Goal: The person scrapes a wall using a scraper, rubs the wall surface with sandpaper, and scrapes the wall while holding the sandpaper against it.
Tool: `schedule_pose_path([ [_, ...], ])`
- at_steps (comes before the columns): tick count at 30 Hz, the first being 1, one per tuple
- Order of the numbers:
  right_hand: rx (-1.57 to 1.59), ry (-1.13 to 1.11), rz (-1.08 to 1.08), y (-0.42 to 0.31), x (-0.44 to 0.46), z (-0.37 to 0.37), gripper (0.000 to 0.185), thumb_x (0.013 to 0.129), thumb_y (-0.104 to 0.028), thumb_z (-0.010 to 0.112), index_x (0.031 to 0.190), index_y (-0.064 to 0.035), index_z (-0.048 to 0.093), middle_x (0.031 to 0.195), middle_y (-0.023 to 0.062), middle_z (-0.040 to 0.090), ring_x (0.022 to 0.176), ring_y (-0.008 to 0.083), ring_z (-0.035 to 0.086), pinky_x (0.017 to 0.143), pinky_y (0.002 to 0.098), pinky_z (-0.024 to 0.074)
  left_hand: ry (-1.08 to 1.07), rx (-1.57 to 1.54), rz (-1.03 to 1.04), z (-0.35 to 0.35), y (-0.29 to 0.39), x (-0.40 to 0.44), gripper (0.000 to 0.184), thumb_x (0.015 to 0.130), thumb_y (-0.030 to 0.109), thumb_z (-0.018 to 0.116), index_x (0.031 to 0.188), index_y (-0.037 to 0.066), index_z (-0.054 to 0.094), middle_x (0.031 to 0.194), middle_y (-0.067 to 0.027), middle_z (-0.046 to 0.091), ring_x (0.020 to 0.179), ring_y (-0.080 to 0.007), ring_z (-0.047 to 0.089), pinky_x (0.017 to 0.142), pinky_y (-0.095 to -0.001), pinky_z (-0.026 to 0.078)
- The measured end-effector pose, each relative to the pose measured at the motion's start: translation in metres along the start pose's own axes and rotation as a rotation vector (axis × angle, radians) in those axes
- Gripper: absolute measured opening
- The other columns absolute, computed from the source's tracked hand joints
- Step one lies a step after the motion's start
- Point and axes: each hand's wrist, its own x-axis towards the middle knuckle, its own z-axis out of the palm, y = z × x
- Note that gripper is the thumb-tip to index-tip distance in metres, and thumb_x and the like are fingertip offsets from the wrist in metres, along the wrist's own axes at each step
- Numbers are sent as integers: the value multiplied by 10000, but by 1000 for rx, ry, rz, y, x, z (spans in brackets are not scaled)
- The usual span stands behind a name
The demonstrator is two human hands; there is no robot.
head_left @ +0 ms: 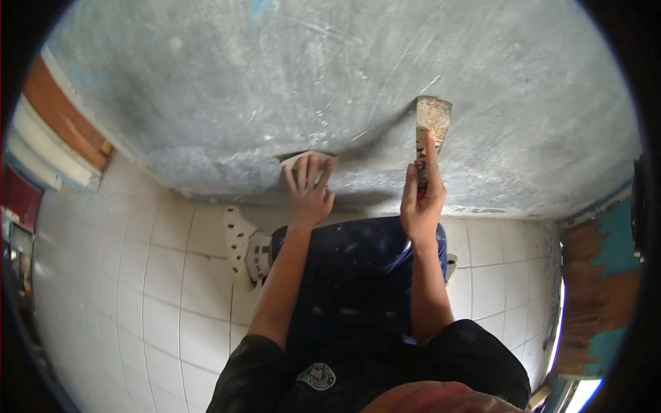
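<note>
My left hand (311, 193) presses a piece of sandpaper (298, 160) against the grey wall (330, 89), low down. The paper shows a pale back and a dark edge, and my fingers lie spread across it. To the right, my right hand (424, 199) is wrapped round the handle of a paint scraper (433, 113), its index finger stretched along the tool. The scraper's broad, worn blade points up at the wall, its tip at or close to the surface. Most of its handle is hidden by my fingers. White scratches and scuffed patches mark the wall.
White floor tiles (165, 275) run along the wall's foot. My knees in dark blue trousers (351, 268) are bent close to the wall, with a pale clog (239, 241) at the left. A wooden frame (65, 117) stands left; a worn brown-and-turquoise wooden panel (592, 289) stands right.
</note>
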Motion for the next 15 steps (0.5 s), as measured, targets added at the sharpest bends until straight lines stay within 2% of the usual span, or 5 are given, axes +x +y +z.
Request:
schedule_pose_path([
  [3,11,-102,-69,35,-16,8,544,924,71,508,1456,-27,450,1285,264,605,1071,354,660,893,366,507,-43,-14,-21,-10,3,2,780,755,181,660,1497,208,422,1586,-143,280,1480,-366,195,1153,-695,103],
  [6,-132,-202,-86,83,-54,16,600,891,78,532,1455,-116,475,1166,283,643,963,429,659,816,410,531,-59,-15,4,-7,2,2,805,726,170,657,1496,186,423,1587,-163,270,1481,-383,183,1152,-693,94],
  [7,-137,-211,-58,83,-54,16,639,865,76,554,1444,-189,499,1038,263,664,894,440,652,770,441,527,-76,-15,-17,-8,3,2,807,722,169,655,1495,174,423,1589,-173,261,1482,-396,171,1152,-693,87],
  [11,-119,-236,26,76,-52,14,686,838,66,576,1445,-244,497,906,215,646,808,413,647,716,450,510,-94,-5,-33,-7,5,3,809,716,174,656,1489,139,423,1593,-193,237,1480,-428,144,1154,-690,70],
  [15,-69,-271,85,74,-52,14,690,850,50,588,1460,-251,477,942,201,656,770,382,649,697,427,509,-106,60,9,-16,7,4,825,723,207,686,1491,87,408,1592,-235,212,1483,-441,125,1154,-678,82],
])
